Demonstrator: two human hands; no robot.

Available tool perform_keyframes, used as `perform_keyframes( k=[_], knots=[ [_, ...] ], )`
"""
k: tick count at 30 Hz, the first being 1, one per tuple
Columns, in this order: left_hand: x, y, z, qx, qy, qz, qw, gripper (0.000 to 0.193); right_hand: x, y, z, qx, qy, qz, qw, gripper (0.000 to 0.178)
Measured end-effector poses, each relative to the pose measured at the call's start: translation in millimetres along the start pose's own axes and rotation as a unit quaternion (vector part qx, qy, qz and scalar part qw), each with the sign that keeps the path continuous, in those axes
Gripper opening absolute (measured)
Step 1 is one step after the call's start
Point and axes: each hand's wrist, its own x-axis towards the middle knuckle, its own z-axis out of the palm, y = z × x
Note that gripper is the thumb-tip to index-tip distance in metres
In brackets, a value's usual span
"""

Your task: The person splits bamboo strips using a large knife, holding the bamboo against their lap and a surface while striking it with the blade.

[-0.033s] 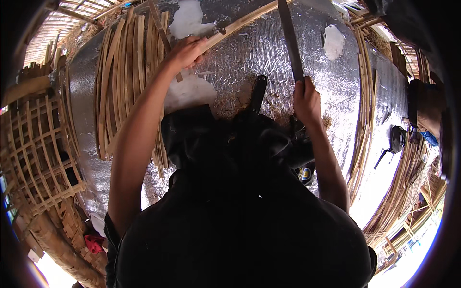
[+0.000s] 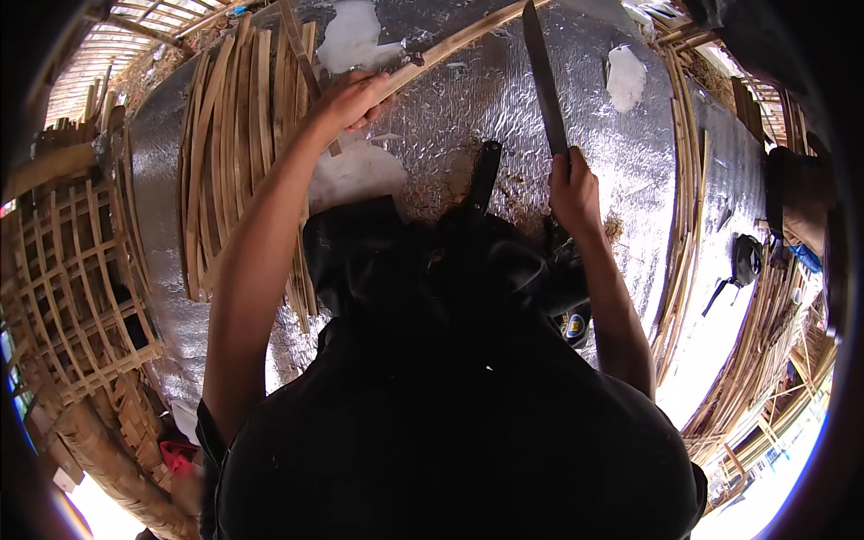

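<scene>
My left hand (image 2: pixel 355 101) is closed around the near end of a long split bamboo strip (image 2: pixel 459 40), which slants up and to the right to the far edge of the view. In my right hand (image 2: pixel 574 191) is the grip of a machete (image 2: pixel 545 85). Its long dark blade points away from me, and its tip overlaps the strip's far part; I cannot tell whether they touch. Between my hands a flat black piece with rivets (image 2: pixel 487 171) sticks up by my dark-clothed legs. Many bamboo strips (image 2: pixel 238 117) lie side by side left of my left hand.
A silvery foil sheet (image 2: pixel 450 117) covers the ground, with whitish patches (image 2: pixel 627 79) on it. More bamboo strips (image 2: pixel 688 198) lie along the right. A woven bamboo lattice (image 2: pixel 76 279) stands at the left, above a red cloth (image 2: pixel 178 457). A black bag (image 2: pixel 745 261) lies far right.
The machete's blade has shifted very slightly, its tip now showing at the top edge. A blurred shape shows below the red cloth. Both hands stay nearly where they were.
</scene>
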Motion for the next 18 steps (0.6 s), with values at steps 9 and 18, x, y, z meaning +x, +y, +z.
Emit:
perform_keyframes(
  k=[9,18],
  knots=[
    [-23.3,15.5,-1.6,-0.035,0.031,-0.091,0.995,0.048,-2.3,46.5,26.0,-0.023,0.031,-0.023,0.999,0.025],
    [-30.6,20.6,40.2,0.39,0.294,0.166,0.857,0.026,-17.9,15.3,13.5,0.021,0.101,-0.133,0.986,0.016]
  ],
)
